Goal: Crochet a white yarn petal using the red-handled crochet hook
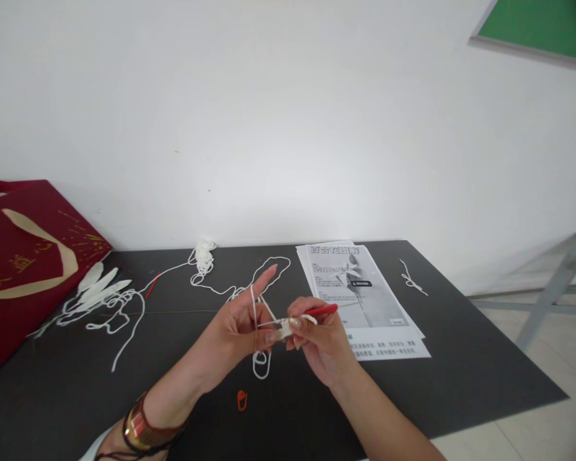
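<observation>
Over the dark table, my left hand (242,326) pinches a small white crocheted piece (284,329) between thumb and fingers. Its index finger points up with white yarn (253,301) looped around it. My right hand (319,336) grips a crochet hook (322,310) by its red handle, and its thumb presses at the crocheted piece's right end. The hook's thin metal shaft reaches left toward the left thumb; whether its tip sits in a stitch I cannot tell. Below the hands hangs a loop of the yarn. An orange stitch marker (242,401) lies nearer me.
Printed sheets (388,346) lie right of centre on the black table (461,378). A yarn bundle (204,256) sits by the wall. Finished-looking white petal shapes (100,282) with loose yarn lie left, beside a dark red bag (24,275). A short knotted yarn piece (411,280) rests far right.
</observation>
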`<action>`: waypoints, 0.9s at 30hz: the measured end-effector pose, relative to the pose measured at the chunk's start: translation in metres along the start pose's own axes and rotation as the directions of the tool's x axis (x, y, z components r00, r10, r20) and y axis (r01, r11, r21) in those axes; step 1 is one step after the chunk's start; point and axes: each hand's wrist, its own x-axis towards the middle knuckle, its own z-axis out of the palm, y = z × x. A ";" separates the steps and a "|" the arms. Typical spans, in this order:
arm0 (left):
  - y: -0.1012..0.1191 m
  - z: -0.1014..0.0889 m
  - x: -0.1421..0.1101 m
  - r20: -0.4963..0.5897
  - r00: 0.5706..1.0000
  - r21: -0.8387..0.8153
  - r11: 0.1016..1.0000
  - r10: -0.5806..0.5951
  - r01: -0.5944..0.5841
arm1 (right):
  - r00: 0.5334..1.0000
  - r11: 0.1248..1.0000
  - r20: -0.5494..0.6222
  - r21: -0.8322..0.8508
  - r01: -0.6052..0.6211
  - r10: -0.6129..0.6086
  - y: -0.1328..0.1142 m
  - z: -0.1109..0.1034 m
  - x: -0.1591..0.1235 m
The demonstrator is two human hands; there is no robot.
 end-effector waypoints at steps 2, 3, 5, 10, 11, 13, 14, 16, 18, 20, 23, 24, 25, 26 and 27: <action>0.002 -0.003 0.000 0.017 1.000 -0.006 1.000 -0.001 0.001 | 1.000 1.000 0.000 0.007 0.002 -0.002 -0.001 -0.001 0.000; 0.004 -0.005 0.000 0.026 1.000 -0.007 1.000 -0.007 0.007 | 1.000 1.000 0.001 0.011 -0.001 0.001 -0.001 -0.002 0.001; 0.007 -0.009 0.000 0.044 0.999 0.002 1.000 -0.016 0.016 | 1.000 1.000 -0.016 0.024 0.009 -0.009 -0.004 -0.004 0.002; 0.015 -0.014 0.000 0.088 0.995 0.055 0.998 -0.042 0.037 | 0.994 0.997 -0.080 0.015 0.073 -0.072 -0.011 -0.009 0.005; 0.016 -0.015 0.000 0.103 0.994 0.059 0.998 -0.044 0.038 | 0.995 0.997 -0.067 0.009 0.072 -0.071 -0.012 -0.010 0.005; 0.017 -0.017 0.001 0.142 0.989 0.069 0.997 -0.045 0.036 | 0.997 0.998 -0.035 0.000 0.064 -0.064 -0.011 -0.009 0.004; 0.017 -0.018 0.001 0.163 0.986 0.071 0.997 -0.040 0.029 | 0.998 0.998 -0.023 -0.004 0.061 -0.061 -0.010 -0.008 0.003; 0.015 -0.018 0.002 0.186 0.982 0.060 0.998 -0.019 0.008 | 0.999 0.999 -0.009 -0.018 0.046 -0.046 -0.007 -0.006 0.002; 0.011 -0.015 0.003 0.194 0.981 0.023 1.000 0.008 -0.012 | 1.000 0.999 0.003 -0.036 0.018 -0.018 -0.004 -0.004 0.002; 0.006 -0.009 0.003 0.194 0.981 -0.017 1.000 0.021 -0.018 | 1.000 0.999 0.008 -0.052 0.003 -0.003 -0.002 -0.003 0.002; -0.001 0.000 0.001 0.133 0.991 -0.012 1.000 0.029 -0.027 | 1.000 0.998 0.011 -0.068 0.008 -0.007 0.001 -0.002 0.002; -0.001 0.001 0.001 0.109 0.994 -0.001 1.000 0.030 -0.030 | 1.000 0.998 0.014 -0.069 0.007 -0.006 0.002 -0.003 0.002; 0.000 0.001 0.001 0.097 0.995 0.008 1.000 0.027 -0.028 | 1.000 0.998 0.019 -0.066 0.004 -0.003 0.002 -0.003 0.002; 0.002 -0.002 0.001 0.097 0.995 0.019 1.000 0.018 -0.020 | 1.000 0.998 0.023 -0.059 0.001 0.000 0.002 -0.003 0.002; 0.005 -0.007 0.001 0.107 0.994 0.029 1.000 0.006 -0.009 | 1.000 0.999 0.023 -0.048 0.001 0.000 0.002 -0.004 0.002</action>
